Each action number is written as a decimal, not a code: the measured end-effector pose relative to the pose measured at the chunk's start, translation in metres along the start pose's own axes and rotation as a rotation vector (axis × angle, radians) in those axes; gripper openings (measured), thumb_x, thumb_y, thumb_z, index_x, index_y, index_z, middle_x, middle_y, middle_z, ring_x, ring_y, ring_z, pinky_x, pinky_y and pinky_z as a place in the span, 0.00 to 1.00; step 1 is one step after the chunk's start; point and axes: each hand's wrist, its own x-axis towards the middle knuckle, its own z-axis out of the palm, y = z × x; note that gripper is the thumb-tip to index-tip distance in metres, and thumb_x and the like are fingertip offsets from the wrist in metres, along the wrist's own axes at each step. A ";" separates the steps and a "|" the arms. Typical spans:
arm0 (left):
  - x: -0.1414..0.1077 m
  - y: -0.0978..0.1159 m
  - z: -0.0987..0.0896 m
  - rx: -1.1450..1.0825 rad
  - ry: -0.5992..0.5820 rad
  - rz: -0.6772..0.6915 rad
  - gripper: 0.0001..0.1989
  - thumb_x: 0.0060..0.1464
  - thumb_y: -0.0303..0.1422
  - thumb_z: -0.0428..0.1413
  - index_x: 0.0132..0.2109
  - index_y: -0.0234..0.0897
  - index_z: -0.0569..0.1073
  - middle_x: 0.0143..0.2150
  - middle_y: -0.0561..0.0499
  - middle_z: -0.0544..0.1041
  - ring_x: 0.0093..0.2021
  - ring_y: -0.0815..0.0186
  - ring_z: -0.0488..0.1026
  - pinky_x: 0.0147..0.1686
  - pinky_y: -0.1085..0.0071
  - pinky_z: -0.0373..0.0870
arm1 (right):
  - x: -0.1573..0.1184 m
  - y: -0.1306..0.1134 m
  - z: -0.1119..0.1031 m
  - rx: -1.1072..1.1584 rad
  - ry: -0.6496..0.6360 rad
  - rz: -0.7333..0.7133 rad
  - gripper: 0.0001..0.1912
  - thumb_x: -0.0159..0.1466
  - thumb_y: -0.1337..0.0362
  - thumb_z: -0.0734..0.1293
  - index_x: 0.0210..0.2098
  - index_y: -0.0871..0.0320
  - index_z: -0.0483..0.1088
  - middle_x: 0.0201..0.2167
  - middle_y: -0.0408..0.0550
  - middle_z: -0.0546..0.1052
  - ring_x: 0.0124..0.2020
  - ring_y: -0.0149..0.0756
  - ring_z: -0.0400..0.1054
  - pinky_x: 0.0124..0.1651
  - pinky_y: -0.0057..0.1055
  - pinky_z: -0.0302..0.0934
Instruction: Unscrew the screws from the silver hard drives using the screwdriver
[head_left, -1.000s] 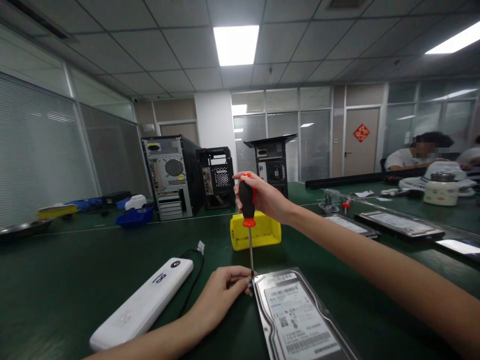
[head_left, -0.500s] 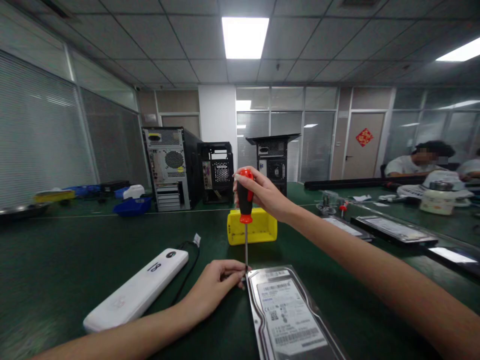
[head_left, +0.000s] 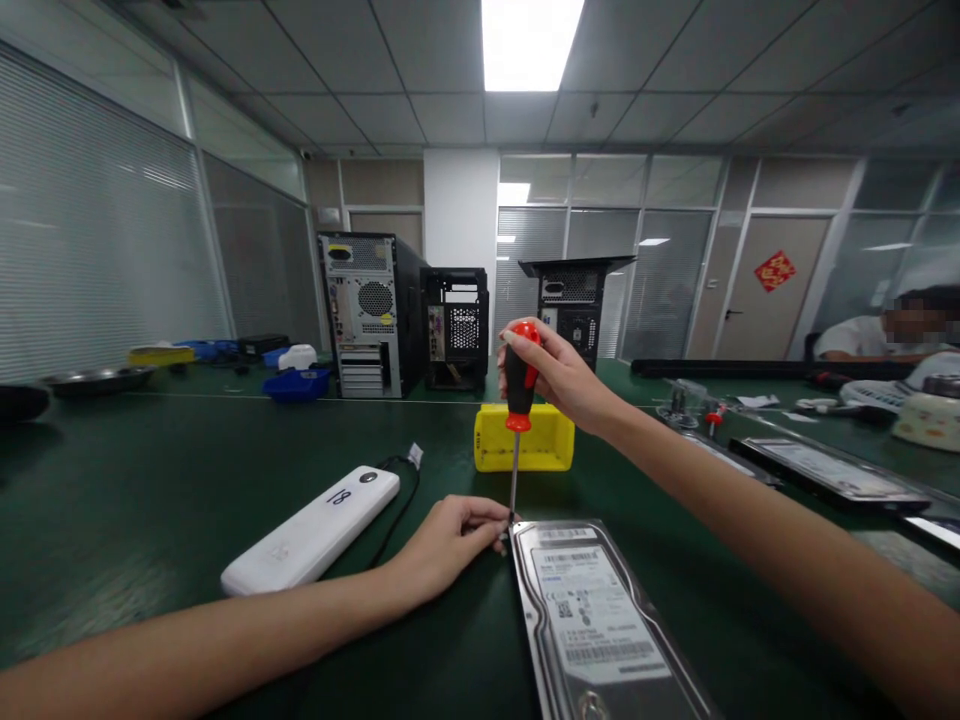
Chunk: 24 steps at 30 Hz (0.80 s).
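A red and black screwdriver (head_left: 518, 385) stands nearly upright, with my right hand (head_left: 551, 375) closed around its handle. Its tip meets the upper left corner of a silver hard drive (head_left: 592, 620), which lies label up on the green table (head_left: 300, 660). Beside that corner my left hand (head_left: 457, 540) rests with thumb and fingers pinched together near the tip; whatever they hold is too small to make out. Just behind the screwdriver is a yellow bin (head_left: 555, 440).
A white power bank (head_left: 311, 535) with a black cable lies at left. Computer cases (head_left: 375, 320) stand behind. More hard drives (head_left: 832, 470) lie at right, near a small red screwdriver (head_left: 715, 418). A person (head_left: 892, 325) sits at far right.
The view has shifted, so the whole scene appears further right or slightly higher. Both hands keep their places at the screwdriver and the drive's corner.
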 end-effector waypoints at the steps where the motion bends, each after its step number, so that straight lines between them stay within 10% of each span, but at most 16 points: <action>1: 0.000 0.000 0.000 -0.002 -0.005 -0.004 0.14 0.55 0.32 0.52 0.46 0.31 0.76 0.38 0.47 0.77 0.37 0.64 0.72 0.40 0.71 0.66 | 0.000 0.000 0.000 0.001 0.004 -0.004 0.11 0.62 0.57 0.65 0.40 0.55 0.62 0.30 0.41 0.68 0.27 0.28 0.68 0.33 0.29 0.67; 24: -0.001 0.001 0.002 -0.017 -0.006 -0.021 0.13 0.55 0.28 0.52 0.45 0.30 0.76 0.37 0.48 0.77 0.37 0.66 0.71 0.39 0.73 0.66 | -0.001 0.001 -0.002 -0.040 0.016 -0.024 0.12 0.61 0.56 0.66 0.39 0.55 0.62 0.29 0.40 0.69 0.26 0.28 0.67 0.31 0.29 0.69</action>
